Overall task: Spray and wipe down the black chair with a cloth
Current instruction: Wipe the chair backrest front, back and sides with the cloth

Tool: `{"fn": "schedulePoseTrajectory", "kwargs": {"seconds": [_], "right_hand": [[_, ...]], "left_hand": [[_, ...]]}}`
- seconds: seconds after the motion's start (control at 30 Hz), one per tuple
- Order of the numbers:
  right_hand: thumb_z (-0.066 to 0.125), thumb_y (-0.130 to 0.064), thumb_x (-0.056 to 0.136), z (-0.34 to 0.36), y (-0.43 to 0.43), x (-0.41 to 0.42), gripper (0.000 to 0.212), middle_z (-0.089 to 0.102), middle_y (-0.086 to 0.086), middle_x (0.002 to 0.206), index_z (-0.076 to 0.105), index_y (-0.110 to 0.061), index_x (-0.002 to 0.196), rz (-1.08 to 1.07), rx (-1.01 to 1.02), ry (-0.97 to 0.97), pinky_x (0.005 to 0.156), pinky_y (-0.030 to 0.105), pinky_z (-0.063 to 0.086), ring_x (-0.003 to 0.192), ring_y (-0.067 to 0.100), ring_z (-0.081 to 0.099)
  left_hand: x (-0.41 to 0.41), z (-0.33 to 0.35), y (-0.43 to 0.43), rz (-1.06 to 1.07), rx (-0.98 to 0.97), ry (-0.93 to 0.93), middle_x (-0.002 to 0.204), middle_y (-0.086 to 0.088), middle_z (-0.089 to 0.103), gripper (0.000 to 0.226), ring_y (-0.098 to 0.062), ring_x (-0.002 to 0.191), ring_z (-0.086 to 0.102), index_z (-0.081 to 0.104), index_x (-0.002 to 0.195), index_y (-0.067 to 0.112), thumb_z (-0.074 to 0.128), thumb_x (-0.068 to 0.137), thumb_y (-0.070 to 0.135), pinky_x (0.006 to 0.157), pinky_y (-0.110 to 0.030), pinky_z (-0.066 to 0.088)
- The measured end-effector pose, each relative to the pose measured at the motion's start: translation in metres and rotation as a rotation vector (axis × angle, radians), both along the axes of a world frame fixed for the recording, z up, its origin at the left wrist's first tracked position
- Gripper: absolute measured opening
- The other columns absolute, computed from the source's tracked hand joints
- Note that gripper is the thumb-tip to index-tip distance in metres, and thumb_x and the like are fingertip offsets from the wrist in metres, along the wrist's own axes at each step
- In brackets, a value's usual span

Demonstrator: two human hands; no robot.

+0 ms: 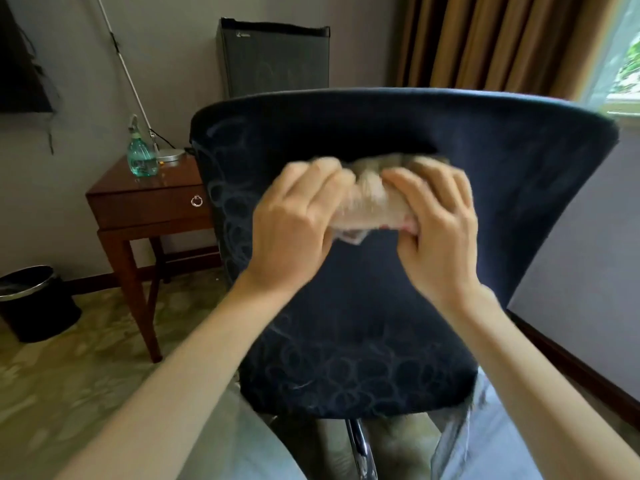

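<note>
The black chair (381, 323) fills the middle of the view, its patterned back towards me. A pale crumpled cloth (367, 206) is bunched between both hands in front of the upper chair back. My left hand (294, 223) grips its left end with curled fingers. My right hand (440, 230) grips its right end. The cloth is blurred by motion. A green spray bottle (141, 157) stands on the wooden side table (149, 202) to the left, out of either hand.
A black waste bin (34, 303) stands on the carpet at far left. A small dark fridge (273, 57) is behind the chair against the wall. Brown curtains (502, 43) and a window are at the upper right. A lamp pole leans above the table.
</note>
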State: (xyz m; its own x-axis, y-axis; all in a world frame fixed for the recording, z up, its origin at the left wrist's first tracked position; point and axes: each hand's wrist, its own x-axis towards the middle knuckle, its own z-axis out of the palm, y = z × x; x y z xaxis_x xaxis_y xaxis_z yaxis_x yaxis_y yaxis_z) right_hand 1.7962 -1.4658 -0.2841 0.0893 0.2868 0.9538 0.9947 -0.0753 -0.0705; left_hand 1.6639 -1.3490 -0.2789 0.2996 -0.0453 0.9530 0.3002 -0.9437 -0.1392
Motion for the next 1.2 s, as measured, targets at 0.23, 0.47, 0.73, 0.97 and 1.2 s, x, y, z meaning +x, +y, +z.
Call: {"fn": "schedulePoseTrajectory", "kwargs": {"seconds": [0.23, 0.47, 0.73, 0.97, 1.2], "right_hand": [[0.060, 0.009, 0.067, -0.038, 0.018, 0.021, 0.048, 0.062, 0.007, 0.115, 0.066, -0.007, 0.112, -0.020, -0.034, 0.091, 0.094, 0.014, 0.032, 0.106, 0.025, 0.050], [0.043, -0.007, 0.072, -0.223, 0.008, 0.032, 0.048, 0.052, -0.004, 0.120, 0.055, -0.018, 0.117, -0.039, -0.269, 0.373, 0.103, 0.027, 0.038, 0.111, 0.021, 0.050], [0.068, 0.017, 0.052, -0.260, 0.002, 0.037, 0.064, 0.063, 0.003, 0.113, 0.066, -0.010, 0.110, -0.069, -0.429, 0.430, 0.102, 0.020, 0.034, 0.108, 0.019, 0.050], [0.042, -0.010, 0.076, -0.160, 0.004, 0.006, 0.042, 0.057, -0.002, 0.115, 0.062, -0.017, 0.112, 0.052, -0.179, 0.258, 0.092, 0.023, 0.042, 0.106, 0.021, 0.050], [0.060, -0.002, 0.076, 0.039, 0.048, -0.060, 0.039, 0.061, 0.011, 0.116, 0.066, -0.005, 0.114, 0.117, 0.087, -0.105, 0.084, 0.031, 0.044, 0.105, 0.025, 0.044]], "left_hand": [[0.029, -0.038, 0.014, -0.037, -0.090, 0.013, 0.110, -0.006, 0.068, 0.036, -0.028, 0.093, 0.059, 0.070, 0.107, 0.006, 0.056, 0.074, 0.002, 0.074, -0.033, 0.050], [0.049, -0.213, 0.007, -0.043, -0.208, 0.278, 0.101, -0.003, 0.071, 0.020, -0.018, 0.098, 0.056, 0.074, 0.095, 0.012, 0.059, 0.083, 0.012, 0.080, -0.029, 0.055], [0.052, -0.250, 0.002, -0.028, -0.265, 0.398, 0.097, 0.000, 0.071, 0.021, -0.015, 0.095, 0.056, 0.074, 0.092, 0.014, 0.058, 0.079, 0.012, 0.072, -0.028, 0.058], [0.012, -0.153, 0.002, -0.093, -0.257, 0.291, 0.104, -0.001, 0.068, 0.033, -0.017, 0.098, 0.058, 0.072, 0.101, 0.011, 0.059, 0.071, 0.007, 0.082, -0.028, 0.054], [-0.064, 0.033, 0.032, 0.095, -0.025, -0.103, 0.115, -0.015, 0.064, 0.029, -0.033, 0.102, 0.056, 0.067, 0.113, 0.001, 0.060, 0.084, 0.001, 0.088, -0.033, 0.045]]}}
